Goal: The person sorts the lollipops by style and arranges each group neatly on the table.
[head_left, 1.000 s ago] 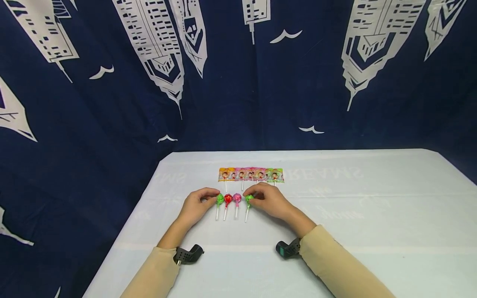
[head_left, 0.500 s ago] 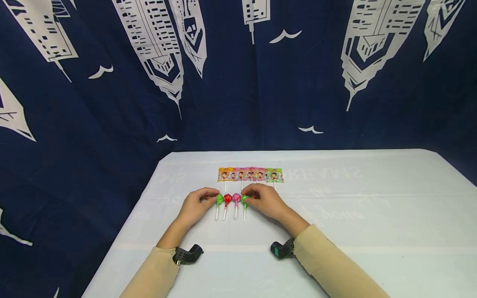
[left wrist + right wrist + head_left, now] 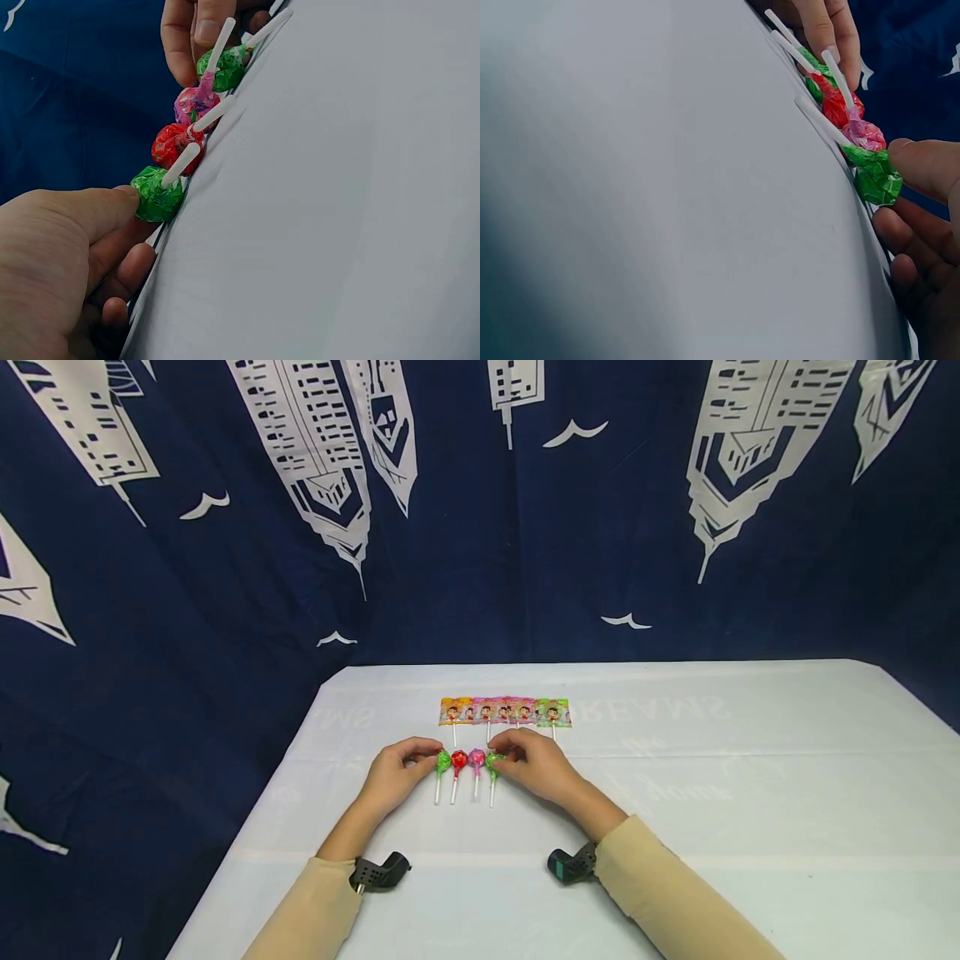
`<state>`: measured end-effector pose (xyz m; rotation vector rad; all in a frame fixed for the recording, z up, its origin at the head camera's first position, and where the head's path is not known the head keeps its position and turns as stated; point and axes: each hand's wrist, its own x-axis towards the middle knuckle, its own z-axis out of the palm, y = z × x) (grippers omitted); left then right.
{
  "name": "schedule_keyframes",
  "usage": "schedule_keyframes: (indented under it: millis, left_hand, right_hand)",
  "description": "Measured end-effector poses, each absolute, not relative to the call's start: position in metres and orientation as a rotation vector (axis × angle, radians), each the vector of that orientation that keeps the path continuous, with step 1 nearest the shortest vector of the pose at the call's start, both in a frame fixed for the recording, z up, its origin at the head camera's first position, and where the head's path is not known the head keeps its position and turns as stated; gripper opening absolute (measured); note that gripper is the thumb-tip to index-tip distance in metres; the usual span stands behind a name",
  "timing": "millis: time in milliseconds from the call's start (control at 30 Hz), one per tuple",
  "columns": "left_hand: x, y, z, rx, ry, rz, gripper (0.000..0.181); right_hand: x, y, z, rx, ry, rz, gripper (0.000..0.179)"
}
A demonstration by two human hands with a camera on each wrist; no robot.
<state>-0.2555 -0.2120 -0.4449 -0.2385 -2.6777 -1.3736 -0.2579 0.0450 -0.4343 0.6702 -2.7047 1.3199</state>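
A row of lollipops lies on the white table, sticks toward me. My left hand pinches the green lollipop at the row's left end by its wrapped head; in the left wrist view the thumb presses that head. Beside it lie a red lollipop and a pink lollipop, held by neither hand. At the right end, my right hand pinches another green lollipop between thumb and fingers, its head close against the pink one. The fingertips partly cover this head in the head view.
Behind the row, several flat-wrapped lollipops in orange, pink and green packets lie side by side. The white tablecloth has faint lettering. A navy curtain with white building prints hangs behind the table's far edge.
My right hand has moved slightly left with its green lollipop, bringing it up beside the pink one, and its stick stands straighter. The left hand and other lollipops stay in place.
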Motion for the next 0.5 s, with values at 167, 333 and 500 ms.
schedule_keyframes:
  millis: [167, 333, 500]
  left_hand:
    - [-0.256, -0.211, -0.444, -0.231, -2.674, -1.382, 0.019]
    - [-0.257, -0.212, -0.447, -0.229, -2.673, -1.386, 0.020]
    - [-0.255, -0.215, -0.448, -0.192, -2.664, -1.387, 0.019]
  right_hand:
    - [-0.255, 0.051, -0.433, 0.670, -2.692, 1.320, 0.027]
    - [-0.249, 0.061, -0.431, 0.706, -2.668, 1.259, 0.029]
    - [-0.241, 0.081, -0.425, 0.740, -2.677, 1.135, 0.033]
